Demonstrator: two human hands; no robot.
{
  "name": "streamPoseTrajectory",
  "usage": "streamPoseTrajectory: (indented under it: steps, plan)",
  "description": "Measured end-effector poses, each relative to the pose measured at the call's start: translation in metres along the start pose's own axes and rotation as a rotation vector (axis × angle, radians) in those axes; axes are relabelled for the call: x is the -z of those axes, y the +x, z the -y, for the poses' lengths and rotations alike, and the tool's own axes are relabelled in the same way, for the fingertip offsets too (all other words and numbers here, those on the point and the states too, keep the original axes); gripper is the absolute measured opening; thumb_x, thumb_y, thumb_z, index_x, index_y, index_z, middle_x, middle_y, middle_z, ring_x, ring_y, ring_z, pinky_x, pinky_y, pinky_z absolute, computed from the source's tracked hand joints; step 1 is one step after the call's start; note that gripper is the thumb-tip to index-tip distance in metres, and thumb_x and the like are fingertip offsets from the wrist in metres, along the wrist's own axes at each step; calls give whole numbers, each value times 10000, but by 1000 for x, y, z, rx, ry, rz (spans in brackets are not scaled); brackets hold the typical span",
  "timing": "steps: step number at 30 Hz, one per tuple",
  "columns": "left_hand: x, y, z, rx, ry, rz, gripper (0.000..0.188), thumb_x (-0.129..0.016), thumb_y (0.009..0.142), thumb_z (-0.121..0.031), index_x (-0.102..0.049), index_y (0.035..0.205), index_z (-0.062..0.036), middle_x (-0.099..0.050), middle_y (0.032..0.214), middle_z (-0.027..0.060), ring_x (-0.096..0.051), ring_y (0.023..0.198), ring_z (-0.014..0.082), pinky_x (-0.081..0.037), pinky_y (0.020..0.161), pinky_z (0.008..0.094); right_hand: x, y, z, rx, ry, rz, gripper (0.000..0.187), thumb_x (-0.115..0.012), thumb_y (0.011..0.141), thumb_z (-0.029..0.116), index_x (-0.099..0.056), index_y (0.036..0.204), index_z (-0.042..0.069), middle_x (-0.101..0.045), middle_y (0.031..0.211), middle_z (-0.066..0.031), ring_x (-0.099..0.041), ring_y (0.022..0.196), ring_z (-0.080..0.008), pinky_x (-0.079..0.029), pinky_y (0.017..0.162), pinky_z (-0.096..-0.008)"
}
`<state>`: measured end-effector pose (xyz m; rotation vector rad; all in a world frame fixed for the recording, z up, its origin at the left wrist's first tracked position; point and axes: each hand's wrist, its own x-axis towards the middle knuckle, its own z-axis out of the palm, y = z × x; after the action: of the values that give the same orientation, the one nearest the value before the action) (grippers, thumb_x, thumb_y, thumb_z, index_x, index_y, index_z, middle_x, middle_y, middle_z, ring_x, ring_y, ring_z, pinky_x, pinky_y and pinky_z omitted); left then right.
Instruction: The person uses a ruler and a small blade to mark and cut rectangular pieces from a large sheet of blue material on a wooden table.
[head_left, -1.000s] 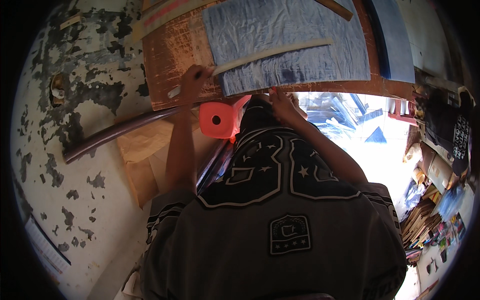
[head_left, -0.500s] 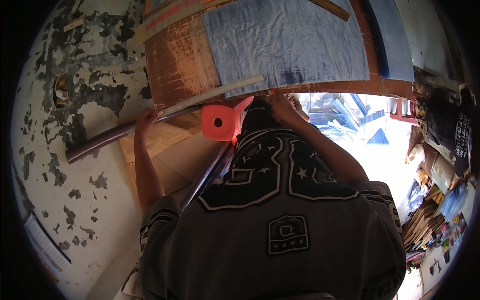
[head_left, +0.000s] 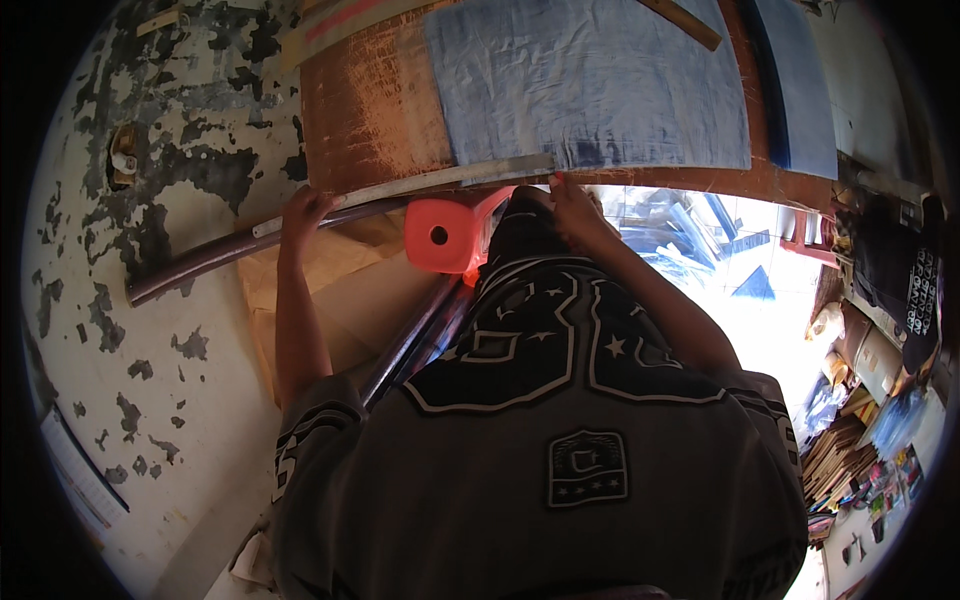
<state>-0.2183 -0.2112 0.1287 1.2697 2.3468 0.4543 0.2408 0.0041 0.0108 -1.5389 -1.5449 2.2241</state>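
A long, pale, flat straightedge (head_left: 440, 178) lies along the near edge of the brown worktable (head_left: 340, 150), over the lower border of a bluish, wrinkled translucent sheet (head_left: 590, 90). My left hand (head_left: 306, 212) is closed around the straightedge toward its left end, which sticks out past the table edge. At the table edge, just beyond the straightedge's right end, is my right hand (head_left: 578, 212). Its fingers are pinched together, with a small red bit showing at the tips; what it belongs to cannot be made out.
A dark roll (head_left: 190, 270) slants below the table's left edge, beside the peeling wall (head_left: 90, 200). A red plastic stool (head_left: 440, 237) stands under the edge, near brown paper (head_left: 290, 290). A wooden strip (head_left: 682, 22) lies on the sheet. Stacked goods (head_left: 840, 460) line the right.
The straightedge now reaches further left, past my left hand, which has risen a little. Its right end also sits further right in view. My right hand stays at the table edge.
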Motion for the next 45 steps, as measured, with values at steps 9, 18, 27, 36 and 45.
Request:
streamPoseTrajectory:
  steps: [9,18,27,36,45]
  plan:
    - [-5,1,6,-18,-33,-25,303,-825,849,-272,-671,806,-15,-550,723,42,-530,671,147,-441,648,343,3,-2,5,-69,0,25,434,-410,1066,492,-462,1365,181,-501,626,-31,-485,423,-189,-369,360,-342]
    - [-12,12,22,-59,93,-35,311,-832,818,-321,-716,849,-34,-589,741,57,-568,663,169,-473,657,350,-2,-9,13,-50,88,-10,447,-440,1072,510,-509,1141,74,-425,596,7,-407,418,-115,-329,381,-288]
    - [-15,8,13,-41,145,-32,312,-829,810,-340,-734,844,-45,-610,756,61,-586,679,174,-480,658,350,-1,-12,17,-42,80,-2,409,-474,1063,490,-501,1102,85,-434,593,7,-446,427,-125,-357,384,-307]
    - [-22,10,15,-34,140,-75,370,-841,791,-360,-670,784,-32,-610,736,74,-603,668,205,-483,653,366,0,-9,12,-26,54,0,451,-440,1063,546,-496,1085,99,-443,619,11,-449,428,-116,-364,381,-288]
    - [-30,15,8,-89,162,-102,334,-834,800,-363,-710,789,-53,-624,732,80,-619,677,228,-480,644,367,-1,-10,14,-46,76,0,464,-449,1062,510,-495,1311,121,-482,690,-5,-442,440,-111,-361,381,-290]
